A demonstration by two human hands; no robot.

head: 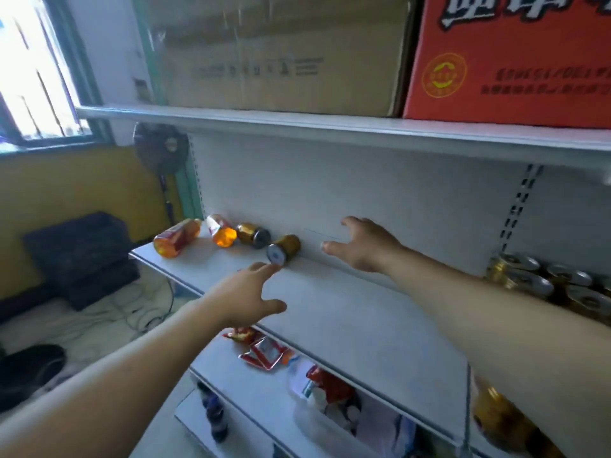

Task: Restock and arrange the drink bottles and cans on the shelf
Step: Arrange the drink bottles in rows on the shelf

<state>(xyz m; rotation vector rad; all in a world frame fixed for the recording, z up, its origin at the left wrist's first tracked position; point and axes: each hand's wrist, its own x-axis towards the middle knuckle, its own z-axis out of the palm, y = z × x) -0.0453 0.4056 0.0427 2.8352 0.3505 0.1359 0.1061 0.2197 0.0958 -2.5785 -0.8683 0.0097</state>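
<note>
Your left hand (246,297) reaches out over the middle shelf (347,312) with straight, loosely spread fingers and the thumb held out to the side; it grips nothing. Its fingertips sit right at the near end of a gold can (284,247) lying on its side at your 12 o'clock. Blur makes it impossible to tell whether they touch the can.

Your right hand (363,246) is spread wide at your 1 o'clock, fingers apart, close to the shelf's back panel and holding nothing. It sits just beside that can, at the can's 3 o'clock, and apart from it.

A second gold can (254,235) lies on its side at the first can's 10 o'clock. Farther along toward 9 o'clock lie a small orange bottle (221,231) and then a longer orange bottle (177,238) near the shelf's left end, both tipped over.

Well apart at your 3 o'clock, a cluster of gold cans (542,285) is stacked on the same shelf.

On the top shelf (297,122) at 12 o'clock sit a brown cardboard box (281,51) and, touching it at its 3 o'clock, a red carton (509,57).

On the lower shelf (224,365), at your 6 o'clock, lie red snack packets (264,352). A fan (162,148) stands at 10 o'clock, beyond the shelf's end.
</note>
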